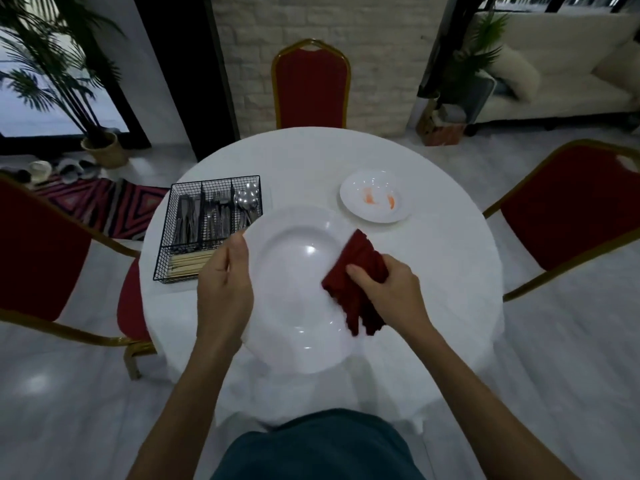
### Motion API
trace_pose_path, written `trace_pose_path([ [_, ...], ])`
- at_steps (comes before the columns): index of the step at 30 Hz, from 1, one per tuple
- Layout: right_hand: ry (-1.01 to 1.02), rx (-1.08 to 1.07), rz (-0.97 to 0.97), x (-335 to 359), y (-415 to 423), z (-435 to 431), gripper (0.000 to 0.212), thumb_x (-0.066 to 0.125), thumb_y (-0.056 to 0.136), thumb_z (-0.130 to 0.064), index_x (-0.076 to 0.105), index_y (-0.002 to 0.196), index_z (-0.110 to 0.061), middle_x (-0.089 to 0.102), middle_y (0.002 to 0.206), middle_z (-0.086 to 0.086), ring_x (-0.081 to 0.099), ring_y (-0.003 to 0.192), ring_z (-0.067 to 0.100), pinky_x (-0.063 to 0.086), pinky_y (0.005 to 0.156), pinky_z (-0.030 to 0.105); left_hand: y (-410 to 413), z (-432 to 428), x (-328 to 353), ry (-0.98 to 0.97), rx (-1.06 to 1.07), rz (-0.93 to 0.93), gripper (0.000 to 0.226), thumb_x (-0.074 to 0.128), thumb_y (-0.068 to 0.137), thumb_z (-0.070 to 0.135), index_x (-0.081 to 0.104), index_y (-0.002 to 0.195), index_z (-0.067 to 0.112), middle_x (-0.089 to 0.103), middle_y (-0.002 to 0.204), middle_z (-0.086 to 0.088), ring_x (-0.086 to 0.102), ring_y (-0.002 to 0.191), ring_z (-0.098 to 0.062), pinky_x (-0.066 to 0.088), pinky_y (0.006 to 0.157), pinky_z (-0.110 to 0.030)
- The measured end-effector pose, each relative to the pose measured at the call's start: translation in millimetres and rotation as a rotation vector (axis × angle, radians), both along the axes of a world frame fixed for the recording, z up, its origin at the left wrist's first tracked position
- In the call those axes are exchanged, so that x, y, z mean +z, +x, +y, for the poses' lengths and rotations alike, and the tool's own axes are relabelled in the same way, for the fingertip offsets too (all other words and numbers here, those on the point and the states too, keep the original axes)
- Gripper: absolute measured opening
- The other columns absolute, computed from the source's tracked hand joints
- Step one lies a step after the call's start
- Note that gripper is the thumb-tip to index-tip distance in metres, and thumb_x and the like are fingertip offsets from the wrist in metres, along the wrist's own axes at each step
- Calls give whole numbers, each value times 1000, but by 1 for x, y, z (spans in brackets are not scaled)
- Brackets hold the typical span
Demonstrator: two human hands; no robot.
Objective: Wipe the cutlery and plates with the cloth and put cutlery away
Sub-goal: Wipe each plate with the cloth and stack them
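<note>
At frame centre I count two plates and one cloth: my left hand (225,271) curls its fingers round the large white plate (298,289)'s left rim, and my right hand (391,289) clenches the red cloth (353,282) against its right side. The smeared small plate (375,197) sits on the surface (433,254), upper right.

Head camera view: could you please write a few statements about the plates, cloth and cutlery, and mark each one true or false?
1. The left hand grips the rim of the large plate. True.
2. The right hand holds a blue cloth. False: it holds a red cloth against the large plate.
3. The small plate is clean. False: it bears orange smears.
4. Spoons lie in the wire caddy. True.
</note>
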State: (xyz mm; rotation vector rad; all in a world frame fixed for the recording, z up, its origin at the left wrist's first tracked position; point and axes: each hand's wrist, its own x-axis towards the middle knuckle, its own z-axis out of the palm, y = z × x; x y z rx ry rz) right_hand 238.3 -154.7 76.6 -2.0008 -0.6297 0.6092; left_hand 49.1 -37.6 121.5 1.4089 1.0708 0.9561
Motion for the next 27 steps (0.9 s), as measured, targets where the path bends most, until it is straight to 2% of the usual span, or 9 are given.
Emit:
trace_pose_path([
  [4,86,-101,503,-14,-20,-13,24,81,86,-24,72,99,-6,79,85,11,76,72,28,62,60,36,-1,2,-3,145,-72,-32,37,40,105,39,66,128,26,73,111,11,67,106,-5,58,88,-29],
  [7,55,-49,547,-18,-15,-24,29,85,81,-15,72,105,-7,80,95,11,78,84,26,63,70,36,-7,0,-16,271,-188,40,30,45,103,41,63,126,35,70,112,21,65,107,2,55,88,-19],
  [11,140,-104,549,-11,-12,-38,34,82,79,0,69,110,-5,80,90,11,78,79,27,61,60,36,-11,12,-31,368,-223,175,25,49,104,34,66,122,33,71,106,21,65,99,4,53,81,-17],
  [13,232,-159,446,-1,-13,-40,26,78,81,5,63,102,0,77,83,11,74,66,26,58,50,35,-6,14,-35,257,-210,235,24,46,104,37,69,114,36,71,99,20,65,95,2,54,80,-27],
  [15,291,-149,266,6,-15,-38,27,75,84,7,48,90,6,71,73,7,64,54,25,49,43,29,1,10,-33,-101,-205,121,28,41,102,50,66,113,41,71,108,17,64,110,-9,56,91,-41],
  [18,374,-78,-14,6,-23,-30,30,71,88,2,43,82,-7,69,82,17,62,63,39,50,50,41,11,10,-27,-655,-171,-169,62,39,91,70,56,132,26,61,135,-6,55,127,-33,47,102,-59],
  [20,379,-38,-239,1,-30,-29,27,72,88,-3,49,80,-13,59,82,14,57,70,39,49,57,49,12,13,-19,-822,-134,-309,51,52,96,57,59,122,13,63,119,-15,59,114,-38,48,100,-63],
  [23,408,89,-520,-2,-44,-31,17,73,84,3,63,92,-7,61,90,2,59,81,26,51,67,42,10,22,-14,-920,-124,-468,12,51,91,14,54,80,10,61,83,-12,63,86,-31,58,87,-48],
  [27,329,216,-644,-13,-67,-31,53,76,76,4,63,124,-13,68,117,1,63,107,19,54,87,31,2,36,-15,-934,-75,-414,10,45,90,3,51,83,8,53,79,-9,57,74,-23,52,79,-34],
])
